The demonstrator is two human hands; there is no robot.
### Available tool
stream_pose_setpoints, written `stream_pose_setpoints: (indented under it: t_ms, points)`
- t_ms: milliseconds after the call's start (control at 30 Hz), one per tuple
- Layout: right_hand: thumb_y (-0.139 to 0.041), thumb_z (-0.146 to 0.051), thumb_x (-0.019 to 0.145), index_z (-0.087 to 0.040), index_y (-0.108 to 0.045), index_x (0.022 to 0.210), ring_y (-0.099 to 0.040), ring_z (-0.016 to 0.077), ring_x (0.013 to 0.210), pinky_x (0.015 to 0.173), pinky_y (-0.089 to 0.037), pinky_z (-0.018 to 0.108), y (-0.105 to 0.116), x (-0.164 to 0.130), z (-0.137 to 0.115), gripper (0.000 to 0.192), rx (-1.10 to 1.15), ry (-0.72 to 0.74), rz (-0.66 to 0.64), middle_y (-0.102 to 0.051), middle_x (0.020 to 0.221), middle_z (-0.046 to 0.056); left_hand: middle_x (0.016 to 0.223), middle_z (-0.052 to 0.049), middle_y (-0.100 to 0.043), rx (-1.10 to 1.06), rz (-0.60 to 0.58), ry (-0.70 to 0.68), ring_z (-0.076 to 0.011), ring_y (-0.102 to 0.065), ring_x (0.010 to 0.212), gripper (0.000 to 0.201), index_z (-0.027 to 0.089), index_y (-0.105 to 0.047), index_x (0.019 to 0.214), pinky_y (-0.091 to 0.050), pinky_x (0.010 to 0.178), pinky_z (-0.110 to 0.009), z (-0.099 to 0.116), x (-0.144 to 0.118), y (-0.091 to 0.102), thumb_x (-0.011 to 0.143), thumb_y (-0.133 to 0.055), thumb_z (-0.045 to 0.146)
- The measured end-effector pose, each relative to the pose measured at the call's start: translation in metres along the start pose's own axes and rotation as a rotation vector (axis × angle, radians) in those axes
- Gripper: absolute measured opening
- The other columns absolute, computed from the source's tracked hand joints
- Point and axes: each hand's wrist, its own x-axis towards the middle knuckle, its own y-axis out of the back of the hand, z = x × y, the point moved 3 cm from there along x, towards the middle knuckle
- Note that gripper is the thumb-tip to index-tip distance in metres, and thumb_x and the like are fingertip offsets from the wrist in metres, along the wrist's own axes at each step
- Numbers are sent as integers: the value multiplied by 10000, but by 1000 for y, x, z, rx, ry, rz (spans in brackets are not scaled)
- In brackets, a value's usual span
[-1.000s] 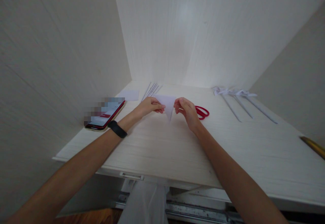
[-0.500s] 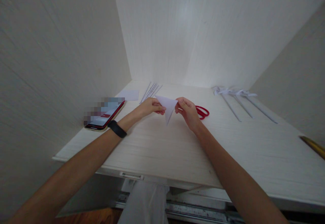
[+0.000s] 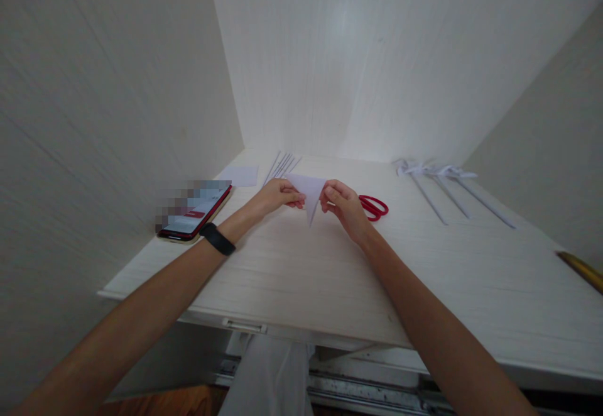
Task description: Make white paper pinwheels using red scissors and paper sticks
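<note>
A white sheet of paper folded into a triangle (image 3: pixel 309 188) is held up over the table, its point hanging down. My left hand (image 3: pixel 281 195) pinches its left side between thumb and fingers. At the upper right corner, my right hand (image 3: pixel 343 201) grips the paper with its fingertips. Just behind the right hand lie the red handles of a pair of scissors (image 3: pixel 375 207); their blades are hidden. Several thin white paper sticks (image 3: pixel 283 166) rest on the table behind my left hand.
A phone (image 3: pixel 194 212) leans at the left wall beside a flat white paper sheet (image 3: pixel 242 176). Three paper flowers with long stems (image 3: pixel 440 193) lie at the back right. A gold-coloured object (image 3: pixel 581 270) sits at the right edge. The white table (image 3: pixel 292 271) has a front edge above a drawer rail.
Both hands and the folded paper have shifted very slightly up and left. The paper's hanging tip sits a little higher. Other things stay in place.
</note>
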Motion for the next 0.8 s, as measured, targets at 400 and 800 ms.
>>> stream_pose_setpoints:
  t_ms: [400,800]
  points:
    - [-762,-368,651,-201,-567,874,-508,81,547,552,-393,254,-4,1,2,340,-55,-19,-34,-590,684,-54,615,-17,-667,-59,24,-28,-106,-594,583,113,119,-651,649,-488,643,-241,-4,1,3,678,-719,205]
    - [-650,-291,663,-200,-578,861,-551,118,649,568,-446,245,0,4,8,229,-175,-9,-15,-611,754,-21,612,-4,-660,-4,2,-16,-97,-603,602,101,128,-646,638,-493,669,-227,4,-4,-3,714,-693,176]
